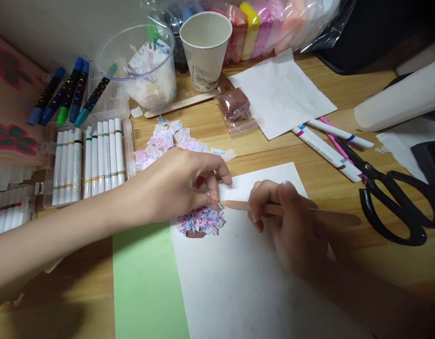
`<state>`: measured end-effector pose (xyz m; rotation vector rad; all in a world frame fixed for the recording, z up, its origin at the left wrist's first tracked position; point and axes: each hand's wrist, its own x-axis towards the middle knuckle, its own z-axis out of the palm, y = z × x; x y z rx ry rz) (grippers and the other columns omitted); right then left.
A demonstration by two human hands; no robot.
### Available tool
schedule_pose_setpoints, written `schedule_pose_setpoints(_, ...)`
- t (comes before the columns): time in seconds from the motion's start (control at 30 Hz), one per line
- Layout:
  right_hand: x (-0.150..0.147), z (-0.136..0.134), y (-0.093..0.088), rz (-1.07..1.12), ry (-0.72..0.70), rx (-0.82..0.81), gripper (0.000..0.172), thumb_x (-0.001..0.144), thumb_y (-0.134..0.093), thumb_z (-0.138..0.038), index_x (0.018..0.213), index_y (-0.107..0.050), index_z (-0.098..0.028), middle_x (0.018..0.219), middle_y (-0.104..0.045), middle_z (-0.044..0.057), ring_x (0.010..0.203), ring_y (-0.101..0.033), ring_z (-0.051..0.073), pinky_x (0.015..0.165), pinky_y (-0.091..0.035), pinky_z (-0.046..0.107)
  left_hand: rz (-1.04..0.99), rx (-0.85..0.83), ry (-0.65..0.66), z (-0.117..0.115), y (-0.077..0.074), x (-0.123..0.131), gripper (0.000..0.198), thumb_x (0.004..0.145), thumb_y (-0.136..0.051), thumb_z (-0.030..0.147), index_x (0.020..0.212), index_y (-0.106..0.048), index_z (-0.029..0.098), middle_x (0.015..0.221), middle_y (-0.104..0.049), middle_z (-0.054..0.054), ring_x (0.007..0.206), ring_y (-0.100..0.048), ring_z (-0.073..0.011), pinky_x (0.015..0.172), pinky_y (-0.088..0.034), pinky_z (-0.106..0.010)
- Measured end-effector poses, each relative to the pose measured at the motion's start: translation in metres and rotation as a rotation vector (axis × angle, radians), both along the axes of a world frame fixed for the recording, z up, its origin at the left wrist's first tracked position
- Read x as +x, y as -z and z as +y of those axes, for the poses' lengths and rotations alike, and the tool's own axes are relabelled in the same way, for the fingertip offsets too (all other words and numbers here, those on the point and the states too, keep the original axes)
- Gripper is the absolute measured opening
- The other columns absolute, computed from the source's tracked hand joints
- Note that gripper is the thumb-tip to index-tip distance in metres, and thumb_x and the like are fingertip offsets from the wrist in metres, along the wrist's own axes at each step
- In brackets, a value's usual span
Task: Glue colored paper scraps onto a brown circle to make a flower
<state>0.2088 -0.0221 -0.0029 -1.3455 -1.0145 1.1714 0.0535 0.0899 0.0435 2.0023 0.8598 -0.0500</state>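
A tan, wooden-looking modelling tool with a pointed tip lies in my right hand, whose fingers are closed round its shaft. The tip points left and meets the fingertips of my left hand. My left thumb and finger are pinched together there; whatever is between them is too small to make out. Just below the left fingertips sits a tuft of crumpled pink, blue and white paper bits, with a brown patch of base showing at its lower edge. It rests on a white sheet.
Loose paper scraps lie behind my left hand. Farther back stand a clear tub and a paper cup. Markers fill a case at left. Black scissors lie at right. Green paper is in front.
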Motion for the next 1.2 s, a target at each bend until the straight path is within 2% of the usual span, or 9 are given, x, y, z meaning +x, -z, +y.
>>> schedule_pose_setpoints(0.23,0.002,-0.001,0.000,0.007,0.009,0.036,0.053,0.095,-0.031,-0.050,0.053,-0.045,-0.020,0.047,-0.042,-0.001,0.044,-0.037,0.011,0.044,-0.030,0.028,-0.007,0.008,0.029,-0.002,0.005,0.001,0.020,0.073,-0.065,0.022,0.093,-0.065,0.023,0.069,-0.069,0.006,0.060,-0.064,-0.0112,0.057,-0.046,-0.021)
schedule_pose_setpoints(0.4,0.001,-0.001,-0.001,0.004,-0.007,0.041,0.053,0.095,-0.030,-0.049,0.052,-0.045,-0.020,0.047,-0.041,-0.001,0.045,-0.037,0.011,0.045,-0.030,0.028,-0.062,0.089,0.000,0.003,-0.002,-0.008,0.024,0.070,-0.071,0.027,0.093,-0.065,0.022,0.074,-0.069,0.005,0.065,-0.063,-0.0103,0.058,-0.046,-0.020)
schedule_pose_setpoints(0.53,0.002,-0.001,-0.001,0.015,-0.025,0.038,0.054,0.095,-0.030,-0.049,0.052,-0.045,-0.020,0.048,-0.042,0.000,0.046,-0.037,0.011,0.046,-0.031,0.029,-0.170,0.303,-0.232,-0.013,-0.005,-0.034,0.009,0.078,-0.066,0.028,0.081,-0.064,0.020,0.074,-0.067,0.004,0.064,-0.058,-0.0072,0.056,-0.043,-0.018)
schedule_pose_setpoints(0.63,0.002,-0.003,0.000,0.013,-0.040,0.041,0.054,0.094,-0.031,-0.051,0.053,-0.047,-0.020,0.048,-0.041,0.000,0.046,-0.037,0.012,0.046,-0.030,0.029,-0.168,0.409,-0.469,-0.043,0.005,-0.057,0.025,0.090,-0.050,0.023,0.066,-0.057,0.019,0.058,-0.057,0.006,0.055,-0.053,-0.0045,0.051,-0.039,-0.016)
schedule_pose_setpoints(0.7,0.002,-0.003,0.000,0.011,-0.025,0.054,0.053,0.094,-0.032,-0.050,0.053,-0.047,-0.020,0.049,-0.041,0.000,0.046,-0.037,0.012,0.046,-0.029,0.030,-0.159,0.414,-0.466,-0.063,0.016,-0.068,0.030,0.091,-0.045,0.021,0.062,-0.053,0.019,0.052,-0.051,0.006,0.048,-0.048,-0.0043,0.047,-0.036,-0.017)
schedule_pose_setpoints(0.83,0.002,-0.004,-0.003,0.031,0.075,0.079,0.052,0.093,-0.034,-0.048,0.051,-0.045,-0.021,0.047,-0.037,-0.001,0.046,-0.035,0.013,0.048,-0.028,0.031,-0.133,0.424,-0.327,-0.087,0.033,-0.077,0.029,0.089,-0.043,0.015,0.061,-0.051,0.018,0.052,-0.047,0.004,0.048,-0.045,-0.0076,0.048,-0.035,-0.022)
schedule_pose_setpoints(0.93,0.003,-0.006,-0.005,0.052,0.078,0.110,0.055,0.093,-0.033,-0.049,0.048,-0.044,-0.021,0.045,-0.034,-0.001,0.043,-0.033,0.012,0.046,-0.026,0.031,-0.141,0.427,-0.290,-0.088,0.035,-0.079,0.028,0.089,-0.044,0.014,0.062,-0.050,0.017,0.053,-0.047,0.003,0.050,-0.044,-0.0085,0.049,-0.034,-0.023)
schedule_pose_setpoints(1.1,0.005,-0.008,-0.002,0.009,-0.036,0.100,0.055,0.092,-0.037,-0.051,0.048,-0.046,-0.020,0.047,-0.040,0.000,0.043,-0.036,0.011,0.043,-0.025,0.030,-0.153,0.440,-0.265,-0.086,0.036,-0.080,0.027,0.089,-0.044,0.015,0.063,-0.051,0.017,0.053,-0.047,0.003,0.050,-0.043,-0.0089,0.049,-0.032,-0.024)
schedule_pose_setpoints(1.2,0.003,-0.006,0.001,-0.039,0.004,0.074,0.054,0.092,-0.037,-0.052,0.050,-0.046,-0.020,0.046,-0.040,-0.001,0.044,-0.037,0.011,0.044,-0.027,0.029,-0.150,0.446,-0.257,-0.087,0.036,-0.081,0.027,0.089,-0.044,0.015,0.063,-0.051,0.017,0.054,-0.047,0.003,0.050,-0.043,-0.0091,0.049,-0.032,-0.024)
